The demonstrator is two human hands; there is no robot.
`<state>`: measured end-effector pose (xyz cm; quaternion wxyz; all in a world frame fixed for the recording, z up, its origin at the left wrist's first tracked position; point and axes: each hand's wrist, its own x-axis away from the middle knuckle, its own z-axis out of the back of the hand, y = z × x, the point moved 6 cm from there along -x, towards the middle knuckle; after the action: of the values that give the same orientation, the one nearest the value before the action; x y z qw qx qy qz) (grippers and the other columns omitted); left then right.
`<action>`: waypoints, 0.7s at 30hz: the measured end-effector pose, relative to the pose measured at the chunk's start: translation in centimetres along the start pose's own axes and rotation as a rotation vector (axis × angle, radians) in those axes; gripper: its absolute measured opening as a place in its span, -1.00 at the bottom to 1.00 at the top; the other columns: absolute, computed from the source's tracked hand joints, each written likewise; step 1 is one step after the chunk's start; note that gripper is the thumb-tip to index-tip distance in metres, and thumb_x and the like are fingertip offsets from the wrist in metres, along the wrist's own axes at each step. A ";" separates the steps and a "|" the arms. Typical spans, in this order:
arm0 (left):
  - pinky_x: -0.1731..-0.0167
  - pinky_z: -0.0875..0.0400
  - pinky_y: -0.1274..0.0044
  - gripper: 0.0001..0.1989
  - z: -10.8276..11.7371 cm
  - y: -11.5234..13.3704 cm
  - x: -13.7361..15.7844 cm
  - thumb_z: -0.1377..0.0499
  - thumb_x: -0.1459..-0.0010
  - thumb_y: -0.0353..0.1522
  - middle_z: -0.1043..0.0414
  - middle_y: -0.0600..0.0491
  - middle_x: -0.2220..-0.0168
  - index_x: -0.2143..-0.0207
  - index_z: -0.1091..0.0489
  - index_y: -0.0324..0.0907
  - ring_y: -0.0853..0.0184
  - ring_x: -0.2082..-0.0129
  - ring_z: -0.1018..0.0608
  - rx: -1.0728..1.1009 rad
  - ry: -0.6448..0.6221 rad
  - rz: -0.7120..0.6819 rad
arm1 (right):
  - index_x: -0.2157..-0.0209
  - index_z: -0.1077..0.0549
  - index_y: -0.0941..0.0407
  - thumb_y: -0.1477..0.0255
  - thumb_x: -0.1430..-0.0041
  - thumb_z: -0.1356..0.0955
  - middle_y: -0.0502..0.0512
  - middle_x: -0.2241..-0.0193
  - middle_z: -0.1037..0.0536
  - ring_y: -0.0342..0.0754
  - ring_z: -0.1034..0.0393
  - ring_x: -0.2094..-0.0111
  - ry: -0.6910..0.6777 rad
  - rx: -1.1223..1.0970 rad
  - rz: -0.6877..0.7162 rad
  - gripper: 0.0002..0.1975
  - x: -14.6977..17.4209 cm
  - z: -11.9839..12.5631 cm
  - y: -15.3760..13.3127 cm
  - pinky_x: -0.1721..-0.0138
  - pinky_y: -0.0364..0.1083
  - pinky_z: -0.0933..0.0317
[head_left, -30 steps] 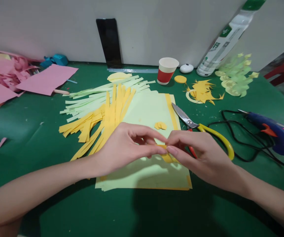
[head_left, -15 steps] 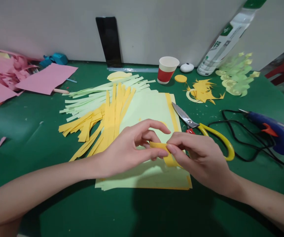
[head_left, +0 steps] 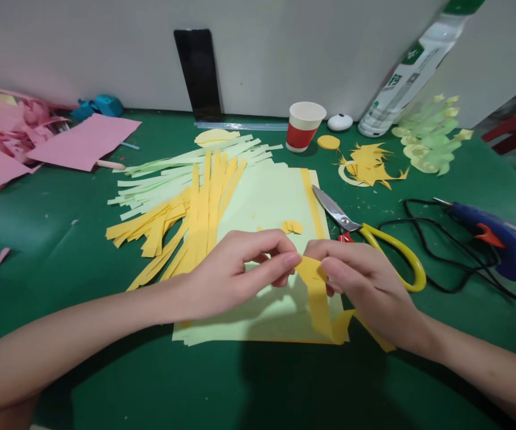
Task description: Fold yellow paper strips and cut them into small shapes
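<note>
Nearest us, one strip (head_left: 319,304) hangs in loops past the near edge of the green sheets (head_left: 258,325). Half a second ago, its end lay across our left hand (head_left: 237,272); now the end is bent between our hands, and the long part hangs down — so we see much more of it, and the work is at the bend. Our left hand pinches the bend's left tip, thumb on finger. Our right hand (head_left: 369,286) pinches its right side. The hands are close, but we cannot tell if they touch. On the left are many loose yellow strips (head_left: 202,209), too piled up to count. On the right we count one pair of scissors (head_left: 331,207) and one glue gun (head_left: 500,239). Far off — one cup (head_left: 301,137) and one yellow disc (head_left: 328,143).
</note>
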<state>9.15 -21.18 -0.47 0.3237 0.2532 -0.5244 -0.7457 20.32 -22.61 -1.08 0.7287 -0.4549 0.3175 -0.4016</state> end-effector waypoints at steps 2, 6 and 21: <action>0.52 -0.26 0.68 -0.79 -0.1 0.2 0.0 0.00 -0.18 -0.38 -0.34 0.13 0.56 0.49 -0.30 -0.23 0.51 0.55 -0.37 -0.054 -0.017 -0.028 | 0.63 -0.15 0.12 0.39 -0.20 -0.16 -0.10 0.67 -0.12 -0.23 0.00 0.63 -0.050 0.008 -0.007 -0.68 0.0 -0.3 -0.1 0.60 -0.19 0.06; 0.55 -0.23 0.69 -0.78 -0.1 0.5 0.0 0.00 -0.18 -0.41 -0.37 0.14 0.56 0.50 -0.31 -0.23 0.52 0.56 -0.36 -0.092 -0.037 -0.055 | 0.65 -0.03 0.12 0.43 -0.21 -0.15 -0.10 0.68 -0.06 -0.23 0.04 0.63 -0.079 0.008 -0.004 -0.65 0.0 -0.6 -0.5 0.61 -0.18 0.10; 0.55 -0.23 0.69 -0.80 0.8 0.5 -0.2 -0.03 -0.16 -0.40 -0.31 0.17 0.58 0.52 -0.30 -0.24 0.53 0.57 -0.35 -0.043 0.003 -0.015 | 0.70 -0.17 0.13 0.39 -0.11 -0.24 -0.13 0.75 -0.08 -0.28 0.09 0.69 0.013 -0.107 -0.194 -0.66 -0.2 0.1 0.2 0.70 -0.21 0.16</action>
<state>8.84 -20.64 0.22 0.3242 0.2514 -0.5057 -0.7589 20.38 -22.36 -1.23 0.6590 -0.5193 0.2976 -0.4554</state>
